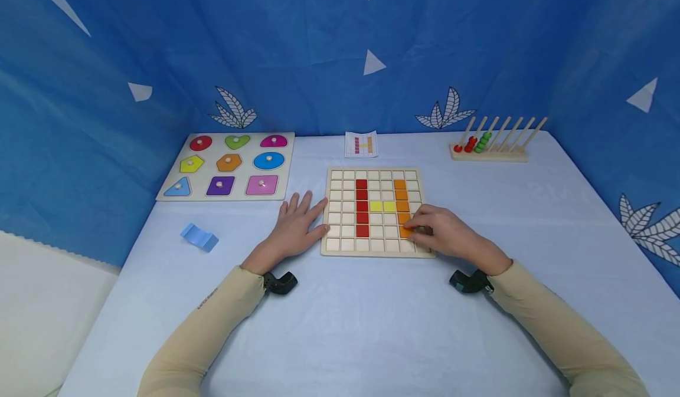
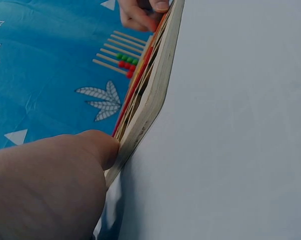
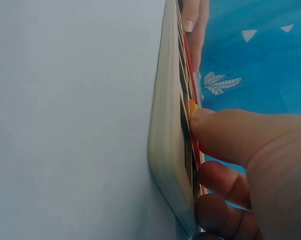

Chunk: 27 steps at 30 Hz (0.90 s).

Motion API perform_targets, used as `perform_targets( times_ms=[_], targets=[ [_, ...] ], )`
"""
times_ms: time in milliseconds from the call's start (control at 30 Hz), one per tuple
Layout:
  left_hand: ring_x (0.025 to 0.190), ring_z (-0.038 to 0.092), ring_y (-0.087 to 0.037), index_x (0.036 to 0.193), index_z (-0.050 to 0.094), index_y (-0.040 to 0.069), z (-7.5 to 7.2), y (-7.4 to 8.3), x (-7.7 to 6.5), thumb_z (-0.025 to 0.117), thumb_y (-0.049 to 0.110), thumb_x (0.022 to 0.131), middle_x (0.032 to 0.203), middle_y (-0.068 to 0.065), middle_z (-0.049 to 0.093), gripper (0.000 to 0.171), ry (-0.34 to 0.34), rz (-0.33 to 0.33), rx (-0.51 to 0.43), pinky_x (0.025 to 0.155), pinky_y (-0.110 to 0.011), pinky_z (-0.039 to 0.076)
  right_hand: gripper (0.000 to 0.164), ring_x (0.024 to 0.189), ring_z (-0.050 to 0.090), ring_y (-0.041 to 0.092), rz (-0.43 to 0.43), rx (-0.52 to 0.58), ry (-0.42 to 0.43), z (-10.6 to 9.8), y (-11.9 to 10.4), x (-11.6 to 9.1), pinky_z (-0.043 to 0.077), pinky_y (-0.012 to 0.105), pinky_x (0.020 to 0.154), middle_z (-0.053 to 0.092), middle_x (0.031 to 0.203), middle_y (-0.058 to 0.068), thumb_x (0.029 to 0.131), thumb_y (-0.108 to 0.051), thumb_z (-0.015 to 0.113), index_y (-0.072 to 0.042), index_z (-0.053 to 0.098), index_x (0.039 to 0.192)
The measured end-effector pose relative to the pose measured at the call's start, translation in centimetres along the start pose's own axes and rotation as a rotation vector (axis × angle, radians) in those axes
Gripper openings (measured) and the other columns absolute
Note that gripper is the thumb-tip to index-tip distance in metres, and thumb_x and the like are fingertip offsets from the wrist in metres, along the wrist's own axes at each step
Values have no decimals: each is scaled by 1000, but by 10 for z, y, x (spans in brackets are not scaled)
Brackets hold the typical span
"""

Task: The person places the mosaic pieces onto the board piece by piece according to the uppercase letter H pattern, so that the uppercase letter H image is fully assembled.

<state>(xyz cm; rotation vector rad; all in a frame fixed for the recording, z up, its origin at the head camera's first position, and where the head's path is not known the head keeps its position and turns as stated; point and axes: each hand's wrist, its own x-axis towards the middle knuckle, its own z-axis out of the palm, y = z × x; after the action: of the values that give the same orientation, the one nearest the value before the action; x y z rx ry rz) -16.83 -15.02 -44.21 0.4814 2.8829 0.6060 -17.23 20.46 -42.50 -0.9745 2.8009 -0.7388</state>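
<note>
A square wooden grid board (image 1: 342,245) lies on the table with a column of red tiles (image 1: 362,208), two yellow tiles (image 1: 382,206) between the columns, and a column of orange tiles (image 1: 401,195). My right hand (image 1: 446,232) pinches the lowest orange tile (image 1: 405,231) in its column, thumb and fingers bent over it. In the right wrist view the thumb (image 3: 225,127) lies against an orange tile edge (image 3: 191,106) at the board's surface. My left hand (image 1: 294,229) rests with spread fingers along the board's left edge, thumb and index touching it.
Behind the board lies a small pattern card (image 1: 361,144). At the back left is a knobbed shape puzzle (image 1: 241,192), with a blue block (image 1: 199,237) in front of it. A bead counting rack (image 1: 491,156) stands back right. A blue curtain (image 1: 329,49) hangs behind the table.
</note>
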Motion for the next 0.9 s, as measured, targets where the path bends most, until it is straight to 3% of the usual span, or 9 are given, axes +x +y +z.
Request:
perform_targets(
  times_ms=[900],
  targets=[
    [157,4,-52,160,35,16,-2,4,-2,52,43,101,169,-24,18,67,8,-2,5,122,-71,6,21,77,52,9,24,7,-1,-1,-2,-2,47,20,64,69,99,3,89,-12,78,-8,79,110]
  ],
)
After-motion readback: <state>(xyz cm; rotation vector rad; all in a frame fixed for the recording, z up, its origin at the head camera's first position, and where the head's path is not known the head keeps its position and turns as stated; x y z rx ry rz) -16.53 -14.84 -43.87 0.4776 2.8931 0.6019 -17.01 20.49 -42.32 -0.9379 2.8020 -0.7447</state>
